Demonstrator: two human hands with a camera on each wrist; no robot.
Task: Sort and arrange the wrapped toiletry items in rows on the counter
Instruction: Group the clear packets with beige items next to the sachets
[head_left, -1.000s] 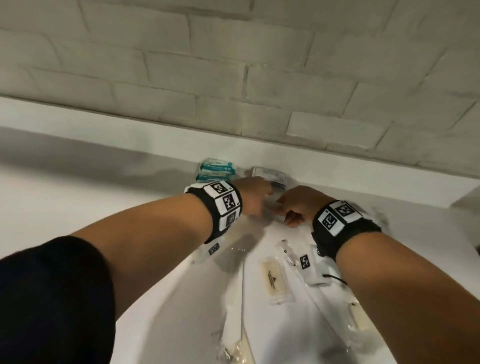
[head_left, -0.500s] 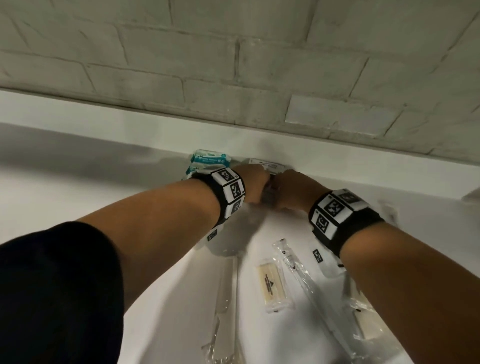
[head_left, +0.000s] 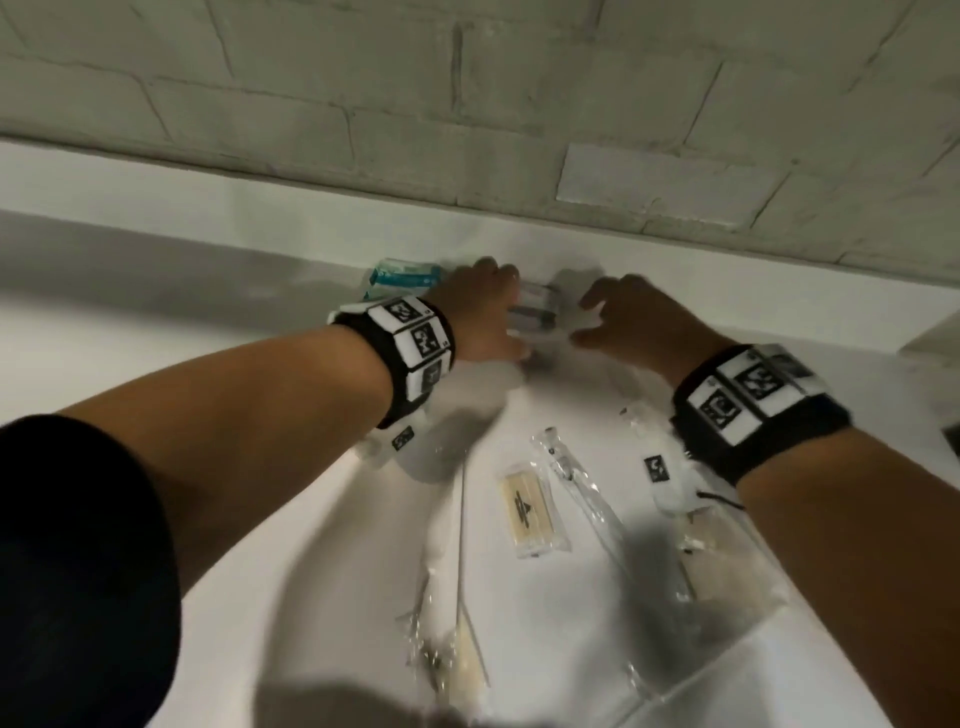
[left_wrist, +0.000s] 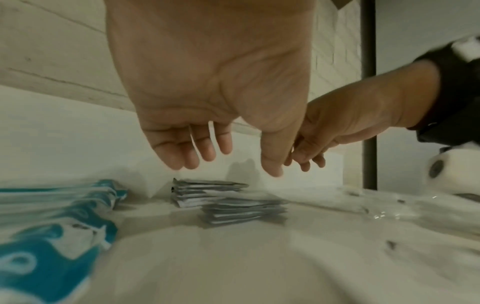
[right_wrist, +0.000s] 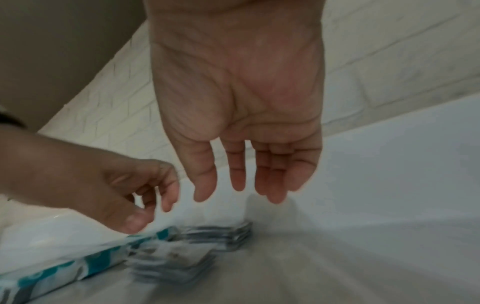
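Two small stacks of grey-white sachets (left_wrist: 226, 200) (head_left: 535, 312) (right_wrist: 192, 253) lie at the back of the white counter (head_left: 571, 623) by the wall. Teal-and-white wrapped packs (head_left: 402, 275) (left_wrist: 52, 226) (right_wrist: 78, 269) lie just left of them. My left hand (head_left: 491, 312) (left_wrist: 223, 164) hovers above the stacks, fingers relaxed, holding nothing. My right hand (head_left: 613, 322) (right_wrist: 244, 189) hangs open just right of the stacks, also holding nothing. Nearer me lie a wrapped soap bar (head_left: 530, 512), a long clear-wrapped toothbrush (head_left: 582, 493) and other clear packets (head_left: 727, 571).
A white-painted brick wall (head_left: 467, 104) rises behind the counter's low backsplash. A dark vertical post (left_wrist: 369, 102) stands to the right in the left wrist view. More clear-wrapped items (head_left: 452, 649) lie near the counter's front.
Both hands were together on the sachet stacks; they have now let go, lifted and spread apart, the right one moving right. The sachets stay on the counter.
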